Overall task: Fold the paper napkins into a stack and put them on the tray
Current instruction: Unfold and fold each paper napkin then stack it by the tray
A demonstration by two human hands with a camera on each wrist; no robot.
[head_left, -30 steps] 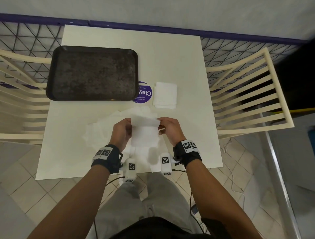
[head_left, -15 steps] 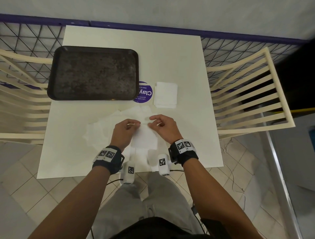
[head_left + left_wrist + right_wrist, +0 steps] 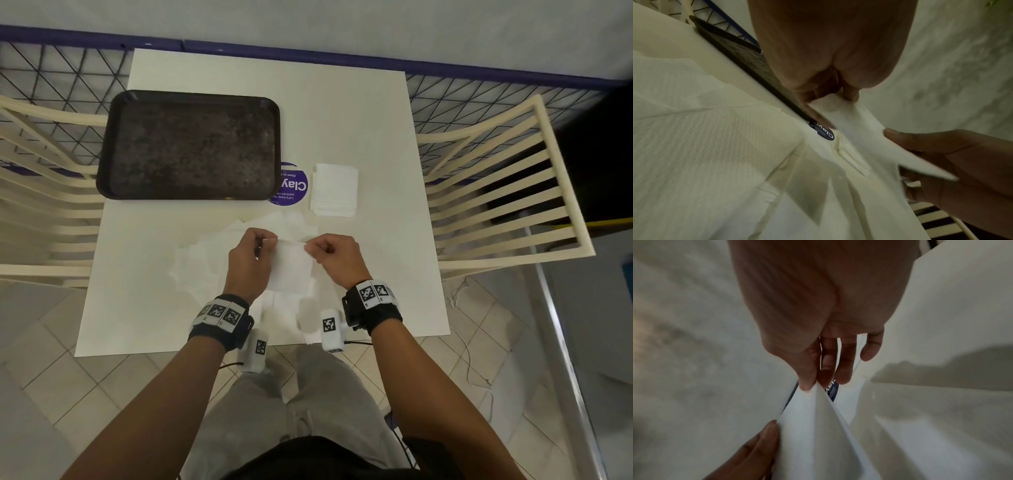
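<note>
I hold a folded white napkin (image 3: 291, 267) above the near middle of the white table (image 3: 376, 137). My left hand (image 3: 251, 255) pinches its far left corner, and my right hand (image 3: 330, 251) pinches its far right corner. In the left wrist view the napkin (image 3: 869, 138) stretches from my left hand (image 3: 830, 91) to the right hand (image 3: 941, 154). In the right wrist view thumb and forefinger of my right hand (image 3: 813, 382) pinch the napkin (image 3: 818, 426). Loose unfolded napkins (image 3: 202, 263) lie under my hands. A stack of folded napkins (image 3: 334, 190) lies right of the dark tray (image 3: 191, 147).
A round purple sticker (image 3: 291, 186) sits between the tray and the folded stack. Cream slatted chairs stand at the left (image 3: 41, 192) and right (image 3: 496, 192) of the table. A wire mesh fence (image 3: 51, 75) runs behind it.
The napkin's upper flap came down into a fold half a second ago. Both hands have since shifted to pinch the far corners and lifted the folded napkin slightly.
</note>
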